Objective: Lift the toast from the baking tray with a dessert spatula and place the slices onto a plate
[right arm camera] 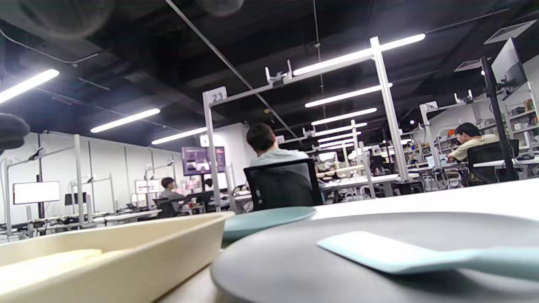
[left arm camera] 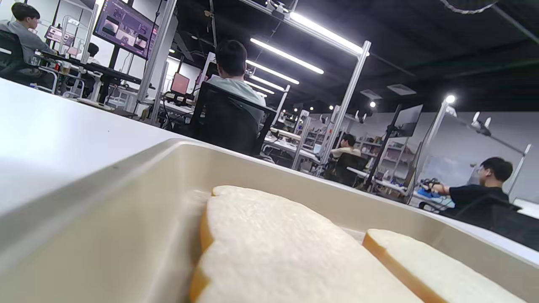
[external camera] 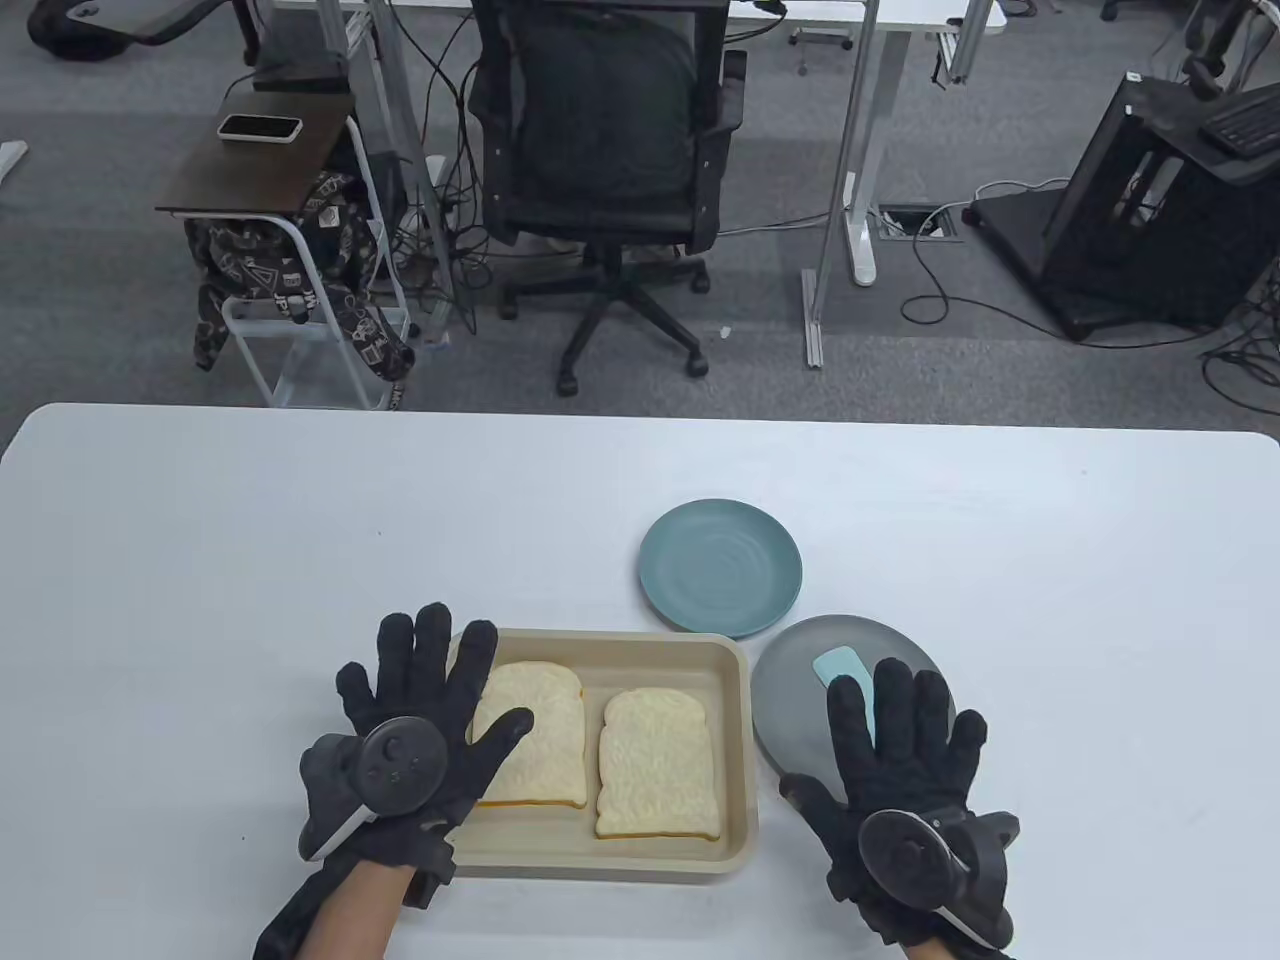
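A beige baking tray (external camera: 640, 645) holds two toast slices, a left slice (external camera: 535, 740) and a right slice (external camera: 655, 765). My left hand (external camera: 425, 720) lies flat with spread fingers over the tray's left edge and the left slice. A pale blue dessert spatula (external camera: 840, 668) rests on a grey plate (external camera: 800, 680) right of the tray. My right hand (external camera: 895, 745) is spread flat over that plate and covers the spatula's handle. A teal plate (external camera: 720, 567) sits behind the tray. The right wrist view shows the spatula (right arm camera: 379, 250) lying on the grey plate (right arm camera: 269, 265).
The white table (external camera: 200, 560) stretches wide to the left, right and back. An office chair (external camera: 605, 150) and a side table (external camera: 250, 150) stand on the floor beyond the far edge. People sit at desks in the background of both wrist views.
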